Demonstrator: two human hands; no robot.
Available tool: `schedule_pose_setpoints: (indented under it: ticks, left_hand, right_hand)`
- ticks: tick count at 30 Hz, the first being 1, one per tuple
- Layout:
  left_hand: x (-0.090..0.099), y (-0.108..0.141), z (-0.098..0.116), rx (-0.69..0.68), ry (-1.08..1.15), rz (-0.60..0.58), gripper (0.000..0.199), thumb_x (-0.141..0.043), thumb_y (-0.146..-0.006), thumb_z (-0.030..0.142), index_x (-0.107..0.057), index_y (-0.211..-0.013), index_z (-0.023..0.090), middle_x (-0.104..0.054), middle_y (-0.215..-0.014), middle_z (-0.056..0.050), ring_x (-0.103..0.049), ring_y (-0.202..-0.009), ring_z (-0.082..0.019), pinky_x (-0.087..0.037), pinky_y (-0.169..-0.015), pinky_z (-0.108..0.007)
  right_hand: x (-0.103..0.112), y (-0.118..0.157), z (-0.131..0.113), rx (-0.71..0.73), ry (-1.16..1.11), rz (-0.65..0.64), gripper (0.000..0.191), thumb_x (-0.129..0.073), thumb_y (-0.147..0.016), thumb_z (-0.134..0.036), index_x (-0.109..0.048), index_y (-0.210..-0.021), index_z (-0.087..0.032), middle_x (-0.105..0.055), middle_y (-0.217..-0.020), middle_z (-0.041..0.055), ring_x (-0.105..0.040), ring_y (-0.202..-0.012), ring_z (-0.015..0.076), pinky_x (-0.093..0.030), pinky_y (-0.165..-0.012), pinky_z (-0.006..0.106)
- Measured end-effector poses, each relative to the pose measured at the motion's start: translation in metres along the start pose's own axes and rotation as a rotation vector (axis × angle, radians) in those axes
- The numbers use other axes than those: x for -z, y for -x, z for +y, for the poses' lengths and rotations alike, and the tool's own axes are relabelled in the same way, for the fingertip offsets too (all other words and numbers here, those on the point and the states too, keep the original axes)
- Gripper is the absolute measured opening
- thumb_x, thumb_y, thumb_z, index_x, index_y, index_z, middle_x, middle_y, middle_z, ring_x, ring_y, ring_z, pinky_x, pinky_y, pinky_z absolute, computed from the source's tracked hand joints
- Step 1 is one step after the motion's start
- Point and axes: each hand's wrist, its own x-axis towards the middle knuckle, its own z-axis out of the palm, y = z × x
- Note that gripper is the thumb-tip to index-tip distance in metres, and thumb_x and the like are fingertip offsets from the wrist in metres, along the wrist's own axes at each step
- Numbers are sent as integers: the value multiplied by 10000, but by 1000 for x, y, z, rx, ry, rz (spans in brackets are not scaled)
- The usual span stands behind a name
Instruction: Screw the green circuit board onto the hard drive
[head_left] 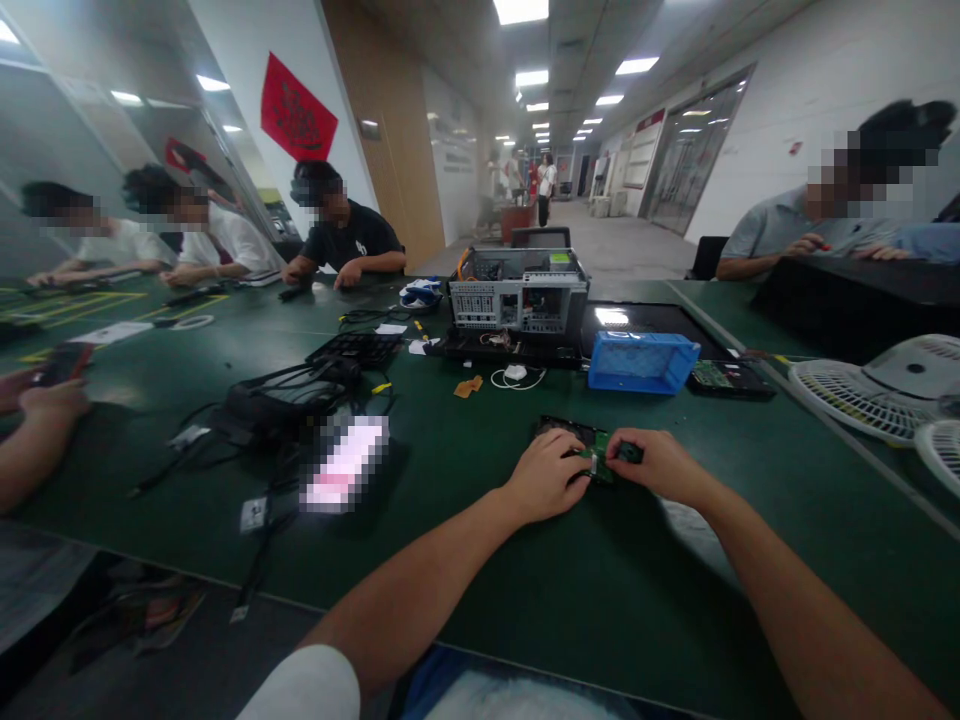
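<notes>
On the green table in front of me lies a flat dark device with a green circuit board [602,441]. My left hand [547,478] rests over its left and near side, fingers bent round and pressing on the board. At the board's right edge, my right hand [660,466] is closed in a pinch, thumb and forefinger together. A small dark piece [631,453] shows at those fingers; its kind is too small to tell. The hands hide much of the device.
Beyond the device stand a blue plastic bin [643,364] and an open computer case [517,290]. Black cables [262,405] and a bright blurred rectangle [346,465] lie left. White fan parts [862,395] sit right. Several people sit around the table.
</notes>
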Motion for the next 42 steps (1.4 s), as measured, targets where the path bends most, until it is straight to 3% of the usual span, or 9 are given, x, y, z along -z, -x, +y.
schedule_pose_setpoints:
  ticks: [7, 20, 29, 37, 42]
  left_hand:
    - [3, -1, 2, 7, 14, -23, 233, -639, -921, 280, -747, -1119, 222, -661, -1214, -102, -553, -1203, -283, -492, -1025, -475]
    - [-3, -2, 3, 13, 11, 2, 227, -640, -925, 269, -741, -1124, 229, -666, -1210, -100, -551, -1220, -283, -489, -1043, -485]
    - [-6, -4, 18, -7, -47, -41, 303, -605, -948, 281, -678, -1231, 199, -675, -1246, -106, -543, -1261, -289, -478, -1062, -487]
    - [-6, -6, 21, -18, -117, -65, 358, -657, -921, 263, -611, -1268, 187, -656, -1268, -115, -557, -1227, -300, -466, -1035, -479]
    - [-10, -13, 24, -8, -195, -58, 301, -695, -918, 281, -631, -1205, 217, -683, -1181, -95, -582, -1112, -300, -488, -910, -474]
  right_hand:
    - [0, 0, -10, -8, 28, 1, 111, -632, -799, -279, -707, -868, -234, -737, -850, 4, -662, -796, 185, -456, -751, 277]
    - [4, 4, 2, 12, -30, -4, 149, -633, -855, -318, -721, -927, -221, -744, -919, 22, -659, -850, 184, -471, -792, 288]
    - [7, 7, 2, 41, -36, 18, 112, -651, -836, -290, -735, -866, -223, -743, -858, 2, -661, -801, 168, -474, -771, 270]
    - [22, 12, 15, -101, -64, 217, 214, -624, -867, -343, -757, -988, -227, -767, -998, 38, -684, -906, 209, -497, -817, 310]
    - [21, 10, 14, -145, -113, 346, 259, -614, -875, -385, -753, -1016, -217, -759, -977, 49, -668, -854, 207, -491, -786, 318]
